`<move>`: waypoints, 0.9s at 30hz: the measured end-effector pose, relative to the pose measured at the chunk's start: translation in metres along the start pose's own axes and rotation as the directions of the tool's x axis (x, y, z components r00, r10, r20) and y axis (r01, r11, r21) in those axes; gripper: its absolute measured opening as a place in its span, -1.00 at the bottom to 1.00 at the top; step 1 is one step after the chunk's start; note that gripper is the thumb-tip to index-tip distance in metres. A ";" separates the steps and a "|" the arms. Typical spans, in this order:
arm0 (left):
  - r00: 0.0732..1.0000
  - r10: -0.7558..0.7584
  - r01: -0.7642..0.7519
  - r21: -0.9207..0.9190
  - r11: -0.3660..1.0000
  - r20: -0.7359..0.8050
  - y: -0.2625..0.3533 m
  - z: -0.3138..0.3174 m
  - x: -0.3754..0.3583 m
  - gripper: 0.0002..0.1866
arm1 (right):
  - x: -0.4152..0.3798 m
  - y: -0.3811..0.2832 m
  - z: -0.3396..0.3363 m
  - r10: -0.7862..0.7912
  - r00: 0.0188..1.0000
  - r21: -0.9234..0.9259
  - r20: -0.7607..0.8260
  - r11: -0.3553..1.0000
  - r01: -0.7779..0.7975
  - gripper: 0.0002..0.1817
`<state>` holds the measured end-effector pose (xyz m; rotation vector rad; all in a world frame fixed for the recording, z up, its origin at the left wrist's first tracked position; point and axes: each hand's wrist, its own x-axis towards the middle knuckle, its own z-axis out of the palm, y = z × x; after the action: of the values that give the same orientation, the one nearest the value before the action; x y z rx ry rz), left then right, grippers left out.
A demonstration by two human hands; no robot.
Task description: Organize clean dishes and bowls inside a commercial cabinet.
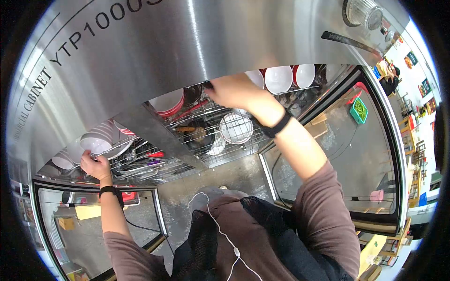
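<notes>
At the left side of the open steel cabinet, my left hand point(95, 166) has curled fingers at the rim of a white bowl point(97, 143), the front one of a nested stack lying on its side. My right hand point(234, 92) reaches in under the cabinet's top edge, over the upper wire rack point(199, 111). Its fingers are bent together by a small dark thing whose kind I cannot make out; the fingertips are partly hidden. Close to that hand are a red-and-white bowl point(168, 102) and white bowls point(278, 79) standing on edge.
On the lower rack sit white plates point(236, 128) and a dark pan point(198, 137). A steel divider point(157, 131) splits the cabinet. Glass doors point(347, 150) stand open at both sides. Beyond the right door is a green basket point(359, 111); a white cable point(220, 232) hangs over my front.
</notes>
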<state>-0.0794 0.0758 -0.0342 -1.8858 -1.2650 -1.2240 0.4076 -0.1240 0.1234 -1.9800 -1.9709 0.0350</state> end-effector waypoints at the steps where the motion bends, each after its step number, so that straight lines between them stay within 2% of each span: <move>1: 1.000 0.005 -0.005 0.001 1.000 0.001 -0.001 0.000 -0.001 -0.65 | 0.015 -0.008 0.000 0.050 0.991 -0.040 0.121 0.998 -0.045 -0.65; 2: 1.000 0.010 -0.010 0.002 1.000 -0.001 -0.002 0.001 -0.001 -0.65 | 0.030 -0.012 -0.001 0.101 0.966 -0.085 0.236 0.993 -0.083 -0.64; 5: 0.999 0.035 -0.035 0.008 0.999 -0.011 -0.003 0.000 0.000 -0.65 | 0.062 0.002 0.034 0.050 0.981 -0.131 0.188 0.991 -0.025 -0.60; 8: 0.998 0.054 -0.054 -0.005 0.999 -0.036 -0.001 0.001 0.001 -0.63 | 0.059 -0.001 0.037 0.005 0.998 0.116 -0.063 0.993 0.002 -0.57; 9: 0.998 0.055 -0.055 -0.005 0.998 -0.035 -0.001 0.000 0.002 -0.63 | 0.061 -0.002 0.038 -0.024 0.996 0.070 -0.086 0.997 0.030 -0.56; 11: 0.999 0.041 -0.041 0.004 0.999 -0.011 0.002 -0.002 0.002 -0.62 | 0.065 -0.004 0.042 -0.084 0.988 -0.024 -0.128 0.996 0.081 -0.55; 14: 0.998 0.054 -0.054 -0.015 0.998 -0.040 0.006 -0.005 0.005 -0.62 | 0.072 0.005 0.070 -0.048 0.984 0.015 -0.174 0.999 0.051 -0.56; 17: 1.000 0.021 -0.021 -0.016 1.000 -0.015 0.004 -0.003 0.002 -0.61 | 0.077 0.006 0.076 -0.035 0.990 -0.130 -0.138 0.991 0.017 -0.63; 20: 1.000 -0.007 0.007 -0.032 0.999 -0.006 0.003 -0.002 0.001 -0.62 | 0.063 -0.003 0.059 -0.033 0.984 0.028 -0.174 0.999 0.039 -0.71; 23: 1.000 0.013 -0.012 -0.026 1.000 0.006 -0.001 -0.001 0.000 -0.61 | 0.039 -0.019 0.030 -0.069 0.962 0.114 -0.263 0.988 0.102 -0.74; 26: 1.000 0.014 -0.014 -0.041 0.999 0.008 -0.001 -0.002 0.000 -0.61 | 0.027 -0.015 0.028 -0.208 0.809 -0.001 -0.551 0.969 0.248 -0.79; 27: 1.000 0.009 -0.008 -0.047 0.999 0.012 0.000 -0.003 0.001 -0.61 | 0.019 -0.020 0.016 -0.169 0.906 -0.009 -0.387 0.984 0.180 -0.76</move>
<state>-0.0802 0.0734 -0.0322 -1.9332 -1.2433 -1.2495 0.3852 -0.1024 0.1178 -1.6308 -1.8603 -0.3465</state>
